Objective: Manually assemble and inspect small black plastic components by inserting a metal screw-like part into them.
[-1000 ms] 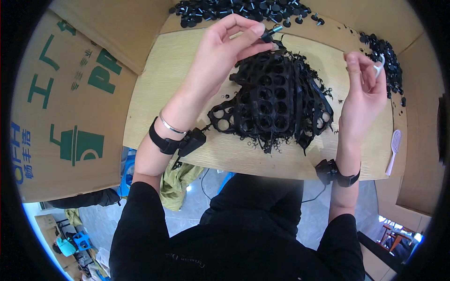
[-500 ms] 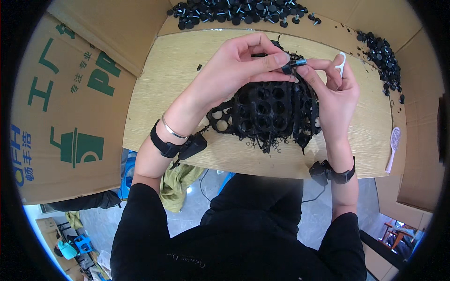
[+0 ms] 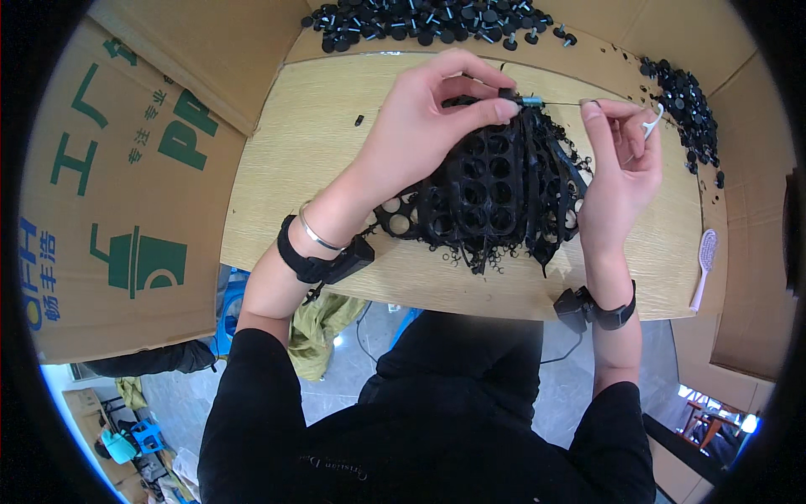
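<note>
Bolt (image 3: 529, 101) sits pinched in left hand (image 3: 435, 111); right hand (image 3: 623, 160) (white hook (image 3: 651, 125) also held) pinches thin strand (image 3: 561, 103).

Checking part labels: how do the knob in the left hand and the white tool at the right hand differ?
Colour: the knob has a black head and metallic stud; the white tool shows only white.
Shape: the knob's stud is straight; the white tool is curved.
Hold: the left hand pinches the knob; the white tool sits at the right hand's curled fingers.
Shared: both are small.
</note>
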Demonstrator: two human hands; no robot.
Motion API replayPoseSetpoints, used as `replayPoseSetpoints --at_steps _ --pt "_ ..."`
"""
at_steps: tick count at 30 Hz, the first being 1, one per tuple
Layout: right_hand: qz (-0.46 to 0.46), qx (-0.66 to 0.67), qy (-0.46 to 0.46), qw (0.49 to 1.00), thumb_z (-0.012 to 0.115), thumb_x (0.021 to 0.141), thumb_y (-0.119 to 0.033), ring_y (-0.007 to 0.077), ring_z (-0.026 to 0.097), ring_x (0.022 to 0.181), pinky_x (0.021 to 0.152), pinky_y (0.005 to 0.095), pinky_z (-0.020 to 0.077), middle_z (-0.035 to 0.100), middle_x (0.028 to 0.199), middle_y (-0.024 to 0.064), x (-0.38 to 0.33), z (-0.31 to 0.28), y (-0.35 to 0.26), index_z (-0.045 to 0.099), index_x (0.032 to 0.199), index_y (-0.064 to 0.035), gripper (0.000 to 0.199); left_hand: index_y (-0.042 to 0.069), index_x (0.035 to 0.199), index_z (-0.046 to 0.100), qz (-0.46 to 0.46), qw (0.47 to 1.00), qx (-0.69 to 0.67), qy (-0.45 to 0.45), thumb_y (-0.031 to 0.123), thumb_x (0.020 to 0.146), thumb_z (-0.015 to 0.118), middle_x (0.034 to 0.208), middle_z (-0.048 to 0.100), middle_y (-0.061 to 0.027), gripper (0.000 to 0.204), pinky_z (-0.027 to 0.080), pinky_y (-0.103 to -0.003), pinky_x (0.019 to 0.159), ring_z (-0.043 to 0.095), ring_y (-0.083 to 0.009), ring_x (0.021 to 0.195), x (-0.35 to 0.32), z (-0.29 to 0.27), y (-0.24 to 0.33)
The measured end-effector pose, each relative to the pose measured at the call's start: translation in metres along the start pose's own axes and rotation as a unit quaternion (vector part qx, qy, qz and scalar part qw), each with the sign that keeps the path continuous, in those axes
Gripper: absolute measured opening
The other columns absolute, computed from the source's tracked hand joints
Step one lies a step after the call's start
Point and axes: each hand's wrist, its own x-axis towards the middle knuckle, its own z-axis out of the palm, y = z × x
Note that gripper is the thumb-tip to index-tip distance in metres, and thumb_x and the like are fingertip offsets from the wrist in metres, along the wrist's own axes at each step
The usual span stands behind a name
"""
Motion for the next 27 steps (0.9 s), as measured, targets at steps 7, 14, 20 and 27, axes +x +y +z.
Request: replayPoseSetpoints --at_steps 7,14,20,27 --pt "-0.022 -0.027 0.045 0.998 0.068 0.089 -0.001 0.0098 0.055 0.089 0.086 0.0239 0.0432 0.061 0.090 0.0022 0.005 -0.005 -0.002 0.054 0.086 -0.0046 0.014 0.000 0.105 0.064 0.008 1.000 0.021 0.003 0.005 0.087 0.070 0.109 0.065 -0.0095 0.019 0.055 -0.032 0.091 0.063 -0.0186 0.103 0.003 -0.005 -0.001" --pt "0.040 -0.092 -0.052 0.994 0.071 0.086 -0.001 0.0095 0.060 0.091 0.089 0.0260 0.0457 0.069 0.098 0.0052 0.005 -0.002 -0.008 0.063 0.103 0.0009 0.019 -0.005 0.108 0.061 -0.094 0.986 -0.140 -0.012 0.013 0.096 0.060 0.109 0.065 -0.0128 0.021 0.055 -0.034 0.094 0.067 -0.0243 0.101 0.001 -0.007 0.004" --pt "0.108 0.027 -0.163 0.980 0.074 0.083 0.000 0.0102 0.063 0.095 0.088 0.0236 0.0479 0.071 0.099 0.0046 0.000 0.006 -0.011 0.066 0.108 0.0009 0.026 -0.005 0.110 0.061 -0.141 0.970 -0.182 -0.080 0.017 0.098 0.057 0.108 0.065 -0.0128 0.025 0.056 -0.035 0.094 0.068 -0.0263 0.101 0.000 -0.009 0.007" --pt "0.111 -0.124 -0.162 0.973 0.071 0.084 0.002 0.0056 0.056 0.081 0.076 0.0179 0.0450 0.067 0.089 0.0007 -0.002 0.001 -0.011 0.068 0.100 -0.0031 0.017 -0.005 0.108 0.062 -0.138 0.965 -0.206 -0.081 0.014 0.096 0.060 0.108 0.065 -0.0123 0.022 0.055 -0.036 0.095 0.067 -0.0234 0.100 0.000 -0.005 0.003"
